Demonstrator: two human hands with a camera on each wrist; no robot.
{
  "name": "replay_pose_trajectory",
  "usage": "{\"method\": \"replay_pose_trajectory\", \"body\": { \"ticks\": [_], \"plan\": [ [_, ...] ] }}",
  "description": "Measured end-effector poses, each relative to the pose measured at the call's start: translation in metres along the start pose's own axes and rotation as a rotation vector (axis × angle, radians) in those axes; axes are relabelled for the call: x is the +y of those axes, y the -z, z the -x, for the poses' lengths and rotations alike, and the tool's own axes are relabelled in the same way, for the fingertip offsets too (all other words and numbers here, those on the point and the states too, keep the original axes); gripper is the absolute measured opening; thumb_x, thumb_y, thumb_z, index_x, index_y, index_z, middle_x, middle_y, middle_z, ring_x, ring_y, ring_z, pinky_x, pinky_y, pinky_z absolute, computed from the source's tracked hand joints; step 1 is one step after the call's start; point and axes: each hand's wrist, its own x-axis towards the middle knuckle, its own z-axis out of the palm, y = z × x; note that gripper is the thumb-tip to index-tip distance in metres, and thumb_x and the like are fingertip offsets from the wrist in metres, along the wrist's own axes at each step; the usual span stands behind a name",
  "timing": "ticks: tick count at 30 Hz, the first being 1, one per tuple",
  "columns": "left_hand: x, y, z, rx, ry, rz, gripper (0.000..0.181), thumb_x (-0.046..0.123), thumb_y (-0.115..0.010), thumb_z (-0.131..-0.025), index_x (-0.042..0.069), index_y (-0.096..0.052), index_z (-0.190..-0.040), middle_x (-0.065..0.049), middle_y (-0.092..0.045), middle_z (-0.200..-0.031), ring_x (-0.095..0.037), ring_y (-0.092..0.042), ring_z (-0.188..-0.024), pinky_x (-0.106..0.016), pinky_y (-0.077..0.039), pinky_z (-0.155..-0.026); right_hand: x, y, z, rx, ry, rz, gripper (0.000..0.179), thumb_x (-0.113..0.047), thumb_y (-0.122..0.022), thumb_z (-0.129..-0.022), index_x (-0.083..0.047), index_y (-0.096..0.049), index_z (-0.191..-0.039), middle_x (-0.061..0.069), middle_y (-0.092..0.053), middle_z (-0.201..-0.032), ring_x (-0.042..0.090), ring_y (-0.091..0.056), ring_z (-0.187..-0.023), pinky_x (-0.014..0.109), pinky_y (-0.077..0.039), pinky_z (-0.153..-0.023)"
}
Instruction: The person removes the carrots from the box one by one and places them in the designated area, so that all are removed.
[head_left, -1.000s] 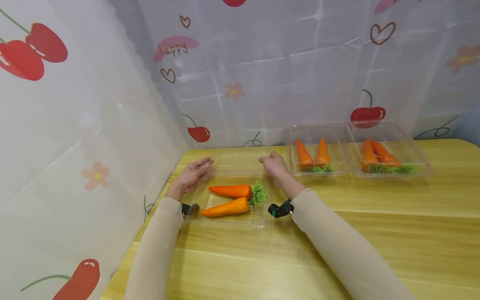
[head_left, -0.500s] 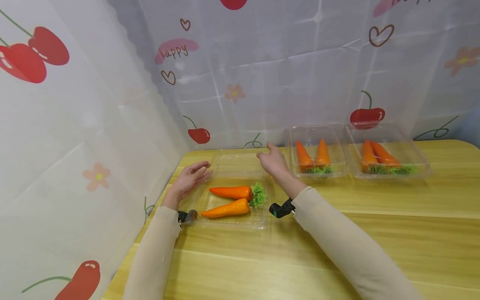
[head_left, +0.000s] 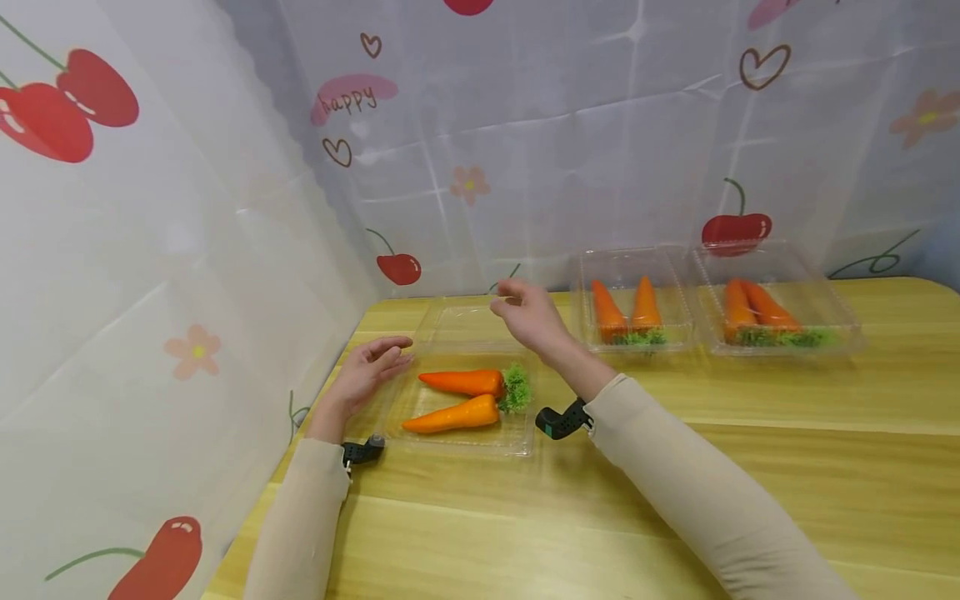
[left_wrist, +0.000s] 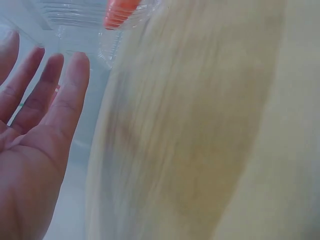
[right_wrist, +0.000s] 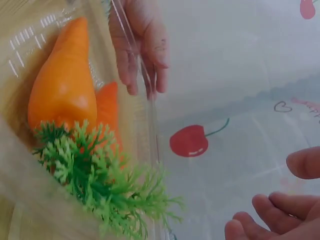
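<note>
Box (head_left: 517, 439) of two carrots (head_left: 450, 415): lying open near the back-left corner of the wood-grained table (head_left: 750, 467), with lid (head_left: 457, 323) toward the back edge. Holding nothing in left grip (head_left: 363, 377) or right grip (head_left: 531, 317). Walled by cherry-printed sheeting (head_left: 600, 167) beyond back and left edges.

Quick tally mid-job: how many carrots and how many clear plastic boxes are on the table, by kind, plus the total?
Carrots: 6
Clear plastic boxes: 3
Total: 9
</note>
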Motion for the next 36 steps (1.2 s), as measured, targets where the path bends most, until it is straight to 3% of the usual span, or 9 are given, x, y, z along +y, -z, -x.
{"method": "replay_pose_trajectory", "body": {
  "ticks": [7, 12, 21, 26, 36],
  "plan": [
    [0.000, -0.004, 0.012, 0.025, 0.023, 0.005, 0.048, 0.017, -0.054, -0.108, -0.006, -0.046, -0.149, -0.019, -0.041, -0.158, -0.023, -0.062, -0.128, -0.039, -0.055, -0.105, 0.000, -0.009, 0.002, -0.113, 0.068, 0.017, 0.047, -0.025, -0.059, -0.106, -0.010, -0.053, -0.150, 0.012, -0.055, -0.151, 0.032, -0.051, -0.141, 0.050, -0.046, -0.116],
    [0.003, -0.008, 0.026, 0.008, 0.024, 0.041, 0.049, 0.012, -0.057, -0.106, -0.009, -0.046, -0.149, -0.016, -0.036, -0.162, -0.019, -0.064, -0.123, -0.039, -0.058, -0.100, -0.001, -0.017, 0.004, -0.187, 0.060, 0.046, 0.045, -0.026, -0.061, -0.105, -0.011, -0.057, -0.148, 0.009, -0.058, -0.149, 0.030, -0.054, -0.138, 0.047, -0.048, -0.114],
    [-0.005, -0.001, 0.037, -0.057, -0.055, 0.081, 0.040, 0.000, -0.056, -0.104, -0.013, -0.053, -0.141, -0.007, -0.044, -0.155, -0.021, -0.065, -0.120, -0.035, -0.060, -0.096, 0.003, -0.033, 0.005, -0.277, 0.049, 0.108, 0.047, -0.026, -0.063, -0.104, -0.008, -0.058, -0.147, 0.011, -0.061, -0.145, 0.031, -0.057, -0.135, 0.045, -0.048, -0.114],
    [-0.008, 0.004, 0.041, -0.109, -0.059, 0.088, 0.039, -0.005, -0.059, -0.101, -0.012, -0.056, -0.139, -0.010, -0.038, -0.161, -0.018, -0.066, -0.114, -0.031, -0.061, -0.093, 0.007, -0.039, 0.002, -0.321, 0.034, 0.118, 0.045, -0.023, -0.064, -0.103, -0.004, -0.059, -0.144, 0.013, -0.061, -0.144, 0.029, -0.056, -0.134, 0.044, -0.048, -0.114],
    [-0.010, 0.010, 0.051, -0.223, -0.112, 0.180, 0.042, -0.016, -0.051, -0.099, -0.008, -0.058, -0.140, -0.013, -0.028, -0.168, -0.016, -0.069, -0.106, -0.029, -0.060, -0.094, 0.019, -0.040, -0.001, -0.392, 0.038, 0.191, 0.044, -0.020, -0.066, -0.102, -0.001, -0.061, -0.141, 0.014, -0.065, -0.140, 0.030, -0.058, -0.133, 0.045, -0.047, -0.115]
  ]
}}
